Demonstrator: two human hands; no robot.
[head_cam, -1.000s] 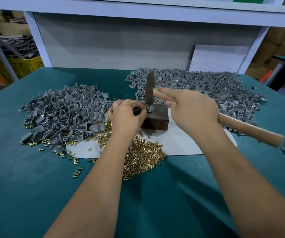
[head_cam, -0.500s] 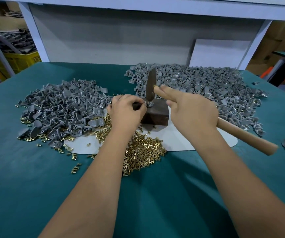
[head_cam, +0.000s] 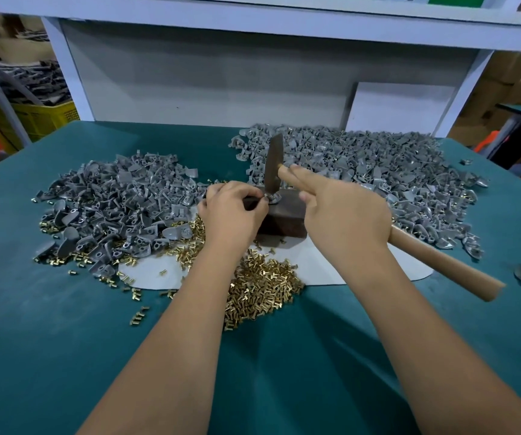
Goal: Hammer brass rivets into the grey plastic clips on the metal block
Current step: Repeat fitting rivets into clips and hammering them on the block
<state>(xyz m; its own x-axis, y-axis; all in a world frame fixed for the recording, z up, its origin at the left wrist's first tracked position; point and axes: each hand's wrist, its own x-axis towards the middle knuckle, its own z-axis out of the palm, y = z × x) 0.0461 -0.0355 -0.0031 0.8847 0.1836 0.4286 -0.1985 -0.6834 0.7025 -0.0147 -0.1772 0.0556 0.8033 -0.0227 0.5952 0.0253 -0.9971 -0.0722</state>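
Hammer [head_cam: 274, 166] sat on the clip [head_cam: 272, 199] atop the block [head_cam: 284, 219]; left hand [head_cam: 232, 211] pinched the clip, right hand [head_cam: 343, 215] gripped the handle. Short, square taps seemed best.

Left hand [head_cam: 232, 211] and right hand [head_cam: 345, 215], both bare: no gloves, rings or watch; forearms uncovered, no sleeves within view.

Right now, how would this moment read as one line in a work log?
stage: riveting | left hand: pinches clip on metal block | right hand: grips hammer, head on clip
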